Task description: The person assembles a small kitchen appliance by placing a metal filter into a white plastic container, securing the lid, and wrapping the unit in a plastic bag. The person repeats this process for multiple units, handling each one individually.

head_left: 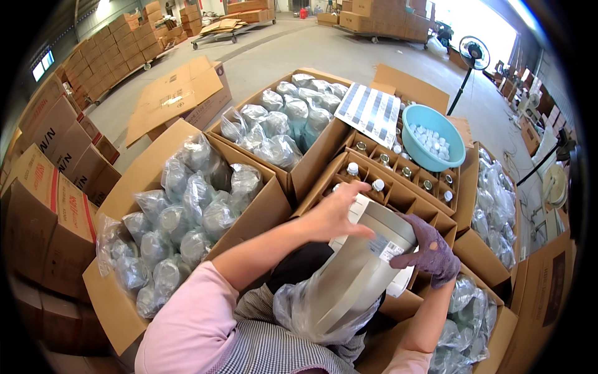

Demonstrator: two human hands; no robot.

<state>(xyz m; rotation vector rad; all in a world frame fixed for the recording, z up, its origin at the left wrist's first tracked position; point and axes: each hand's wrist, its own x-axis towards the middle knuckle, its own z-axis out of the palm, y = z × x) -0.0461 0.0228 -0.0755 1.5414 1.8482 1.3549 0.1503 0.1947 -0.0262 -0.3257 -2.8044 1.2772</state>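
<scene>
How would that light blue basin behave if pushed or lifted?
The basin is probably light, given its thin-looking plastic wall. The white pieces inside lie loose, so they'd likely shift or spill if tilted. Perched over an open carton of bottles, it might tip if pushed.

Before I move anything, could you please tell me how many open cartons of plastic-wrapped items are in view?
4: a left carton, an upper-middle carton behind it, a right carton, and a lower-right carton below the right hand. More may be hidden.
</scene>
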